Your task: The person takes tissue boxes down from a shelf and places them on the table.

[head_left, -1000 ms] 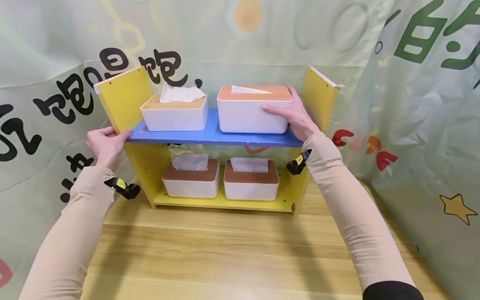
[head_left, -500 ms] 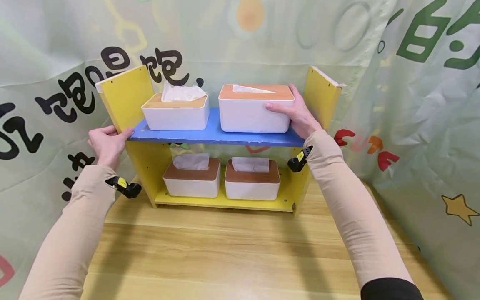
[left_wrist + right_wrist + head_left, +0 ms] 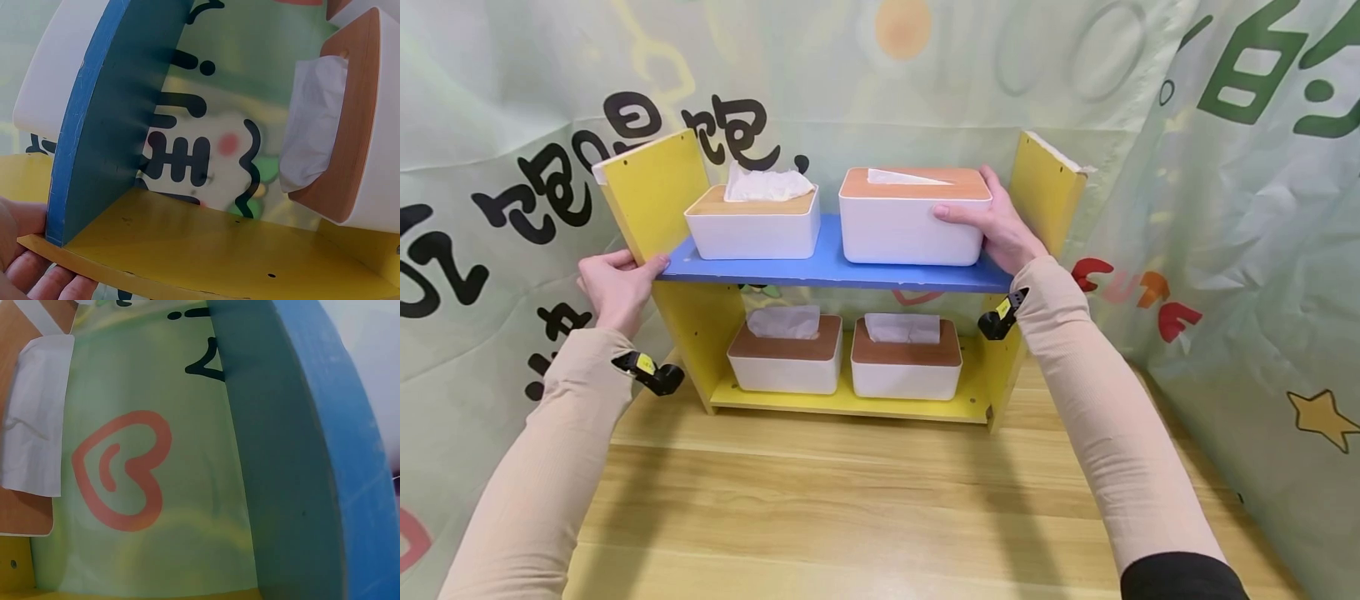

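Note:
My right hand (image 3: 1006, 229) grips the right end of a white tissue box (image 3: 898, 229) with a wooden lid, thumb across its front and fingers behind. This box sits at the right of the blue middle board (image 3: 829, 242) of a small yellow shelf. My left hand (image 3: 616, 292) holds the shelf's left side panel (image 3: 658, 196), thumb at the blue board's corner; in the left wrist view its fingers (image 3: 59, 281) curl around the panel's edge. Left of the gripped box stands another tissue box (image 3: 754, 233) with tissue sticking up. The right wrist view hides the right hand.
Two more tissue boxes, a left one (image 3: 786, 367) and a right one (image 3: 906, 375), stand on the yellow bottom board (image 3: 850, 407). The shelf's right panel (image 3: 1048, 192) rises beside my right hand. A wooden table (image 3: 820, 500) lies in front, and printed cloth (image 3: 925, 83) hangs behind.
The view shifts slightly. Both hands keep their holds, and the boxes stay in about the same places on the shelf.

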{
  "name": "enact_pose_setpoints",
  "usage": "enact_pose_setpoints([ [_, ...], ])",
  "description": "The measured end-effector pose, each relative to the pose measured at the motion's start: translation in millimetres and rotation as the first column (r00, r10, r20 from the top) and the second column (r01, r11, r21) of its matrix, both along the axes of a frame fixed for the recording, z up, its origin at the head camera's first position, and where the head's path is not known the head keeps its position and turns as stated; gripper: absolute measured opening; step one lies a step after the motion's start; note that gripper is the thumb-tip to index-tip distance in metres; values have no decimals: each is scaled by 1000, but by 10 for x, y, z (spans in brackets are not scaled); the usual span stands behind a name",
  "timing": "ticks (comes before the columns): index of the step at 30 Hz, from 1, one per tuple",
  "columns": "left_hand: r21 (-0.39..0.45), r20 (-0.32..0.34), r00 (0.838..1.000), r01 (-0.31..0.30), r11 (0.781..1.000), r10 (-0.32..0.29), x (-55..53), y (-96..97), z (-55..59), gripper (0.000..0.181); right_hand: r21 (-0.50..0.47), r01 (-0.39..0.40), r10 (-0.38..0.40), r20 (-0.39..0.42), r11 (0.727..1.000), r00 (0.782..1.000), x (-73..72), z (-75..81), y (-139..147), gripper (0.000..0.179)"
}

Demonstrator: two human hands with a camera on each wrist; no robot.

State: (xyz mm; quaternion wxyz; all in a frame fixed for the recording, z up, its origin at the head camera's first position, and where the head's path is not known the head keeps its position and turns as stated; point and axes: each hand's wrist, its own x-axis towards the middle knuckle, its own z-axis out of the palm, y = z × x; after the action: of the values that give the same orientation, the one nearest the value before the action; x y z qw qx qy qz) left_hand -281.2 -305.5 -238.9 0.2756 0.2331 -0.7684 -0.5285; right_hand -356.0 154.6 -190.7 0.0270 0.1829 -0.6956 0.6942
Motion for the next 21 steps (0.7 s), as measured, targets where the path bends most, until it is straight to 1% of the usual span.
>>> enact_pose_setpoints([
  [9, 6, 2, 1000, 9, 1000, -9, -1, -1, 4, 57, 8, -21, 21, -9, 1000, 1000, -7, 0, 7, 90],
  [16, 11, 3, 1000, 24, 1000, -24, 4, 0, 12, 58, 15, -25, 25, 2, 1000, 1000, 4, 13, 8, 92],
  [21, 7, 2, 1000, 23, 1000, -23, 11, 4, 18, 58, 19, -30, 30, 2, 999, 1000, -1, 9, 11, 91],
])
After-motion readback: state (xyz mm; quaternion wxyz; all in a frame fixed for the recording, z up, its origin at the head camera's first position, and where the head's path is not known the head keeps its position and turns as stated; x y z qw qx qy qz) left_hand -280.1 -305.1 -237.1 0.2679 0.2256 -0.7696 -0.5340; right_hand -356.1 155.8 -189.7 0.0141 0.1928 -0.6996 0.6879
